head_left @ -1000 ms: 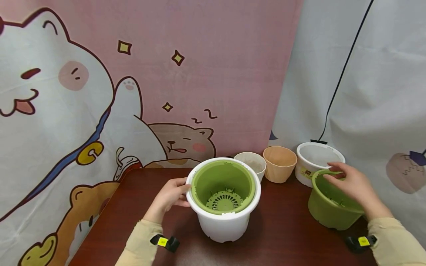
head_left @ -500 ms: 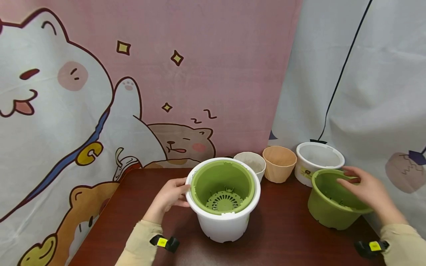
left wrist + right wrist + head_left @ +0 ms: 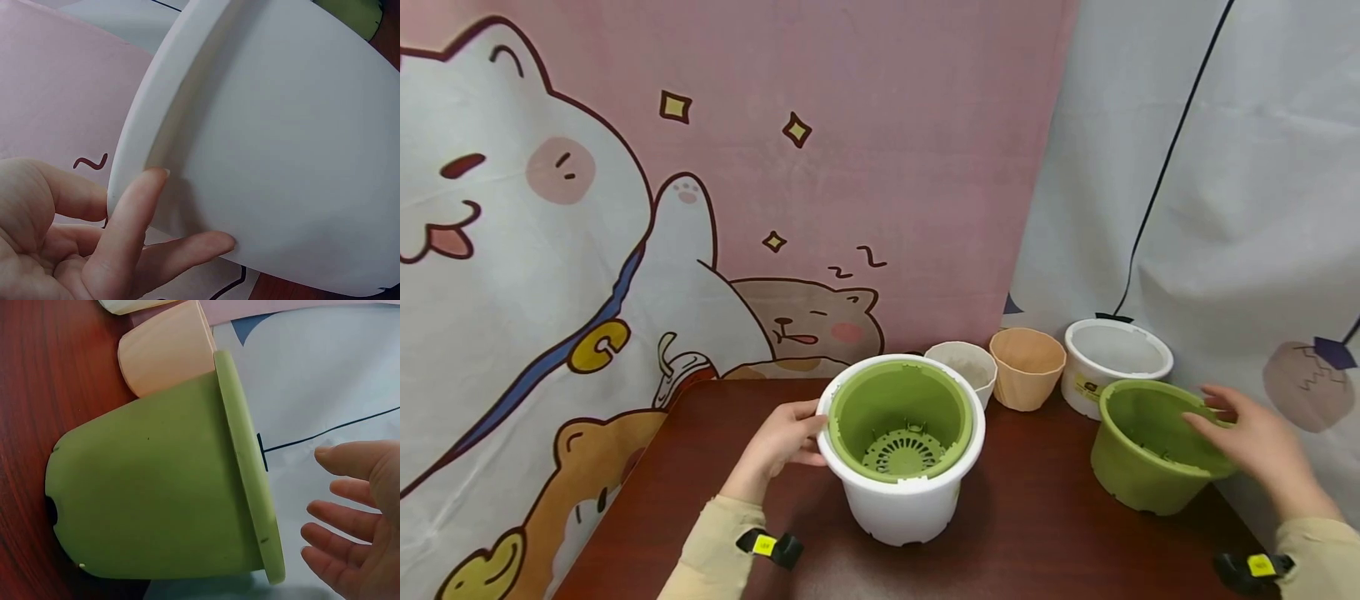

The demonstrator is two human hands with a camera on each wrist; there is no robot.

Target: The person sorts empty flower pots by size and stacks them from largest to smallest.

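A white flower pot (image 3: 902,512) stands at the middle of the table with a green flower pot (image 3: 901,400) nested inside; slots mark the green one's bottom. My left hand (image 3: 782,442) grips the white rim at its left side. In the left wrist view, thumb and fingers of that left hand (image 3: 119,244) pinch the lip and touch the outer wall. Over the right edge of a second green flower pot (image 3: 1142,471) hovers my right hand (image 3: 1262,442). The right wrist view shows a gap between the fingers (image 3: 337,519) and that pot's rim.
Behind stand a cream pot (image 3: 966,367), a peach pot (image 3: 1026,379) and another white pot (image 3: 1082,392). The brown table (image 3: 715,467) meets a printed cloth (image 3: 925,167) at the back. A black cord (image 3: 1172,158) hangs down the cloth.
My right hand has moved to the right, from over the middle of the second green pot to its right edge. The left hand keeps its grip on the white pot.
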